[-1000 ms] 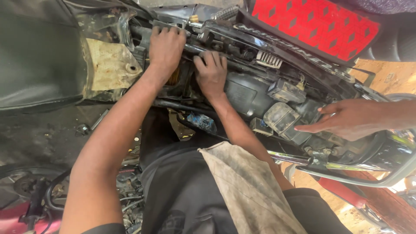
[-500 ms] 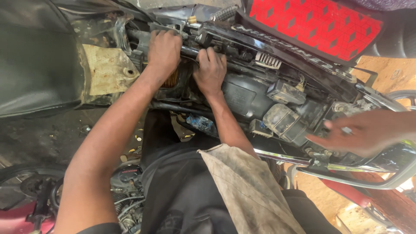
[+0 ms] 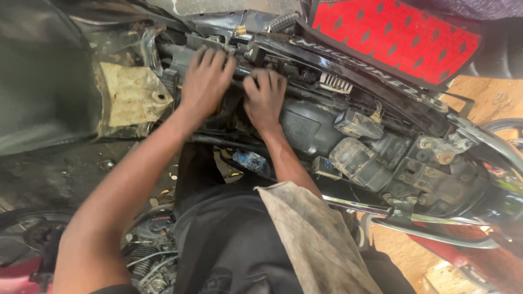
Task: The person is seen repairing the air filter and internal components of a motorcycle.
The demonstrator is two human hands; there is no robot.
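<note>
My left hand [image 3: 204,81] lies over a black frame bar [image 3: 248,72] of a stripped motorcycle, fingers spread and curled over it. My right hand [image 3: 265,98] is just to its right, fingers hooked over the same bar above a dark plastic box [image 3: 302,128]. Both forearms reach up from the bottom of the view. What lies under the palms is hidden.
A red-patterned seat [image 3: 403,38] is tipped up at the top right. The black tank [image 3: 38,71] and a rusty beige plate [image 3: 128,98] are on the left. Dusty electrical blocks [image 3: 354,158] and a chrome rail [image 3: 436,223] lie right. A dirty cloth [image 3: 316,239] covers my lap.
Another person's hand at the right edge has pulled away and is out of view. My two hands stay on the frame bar, shifted only slightly.
</note>
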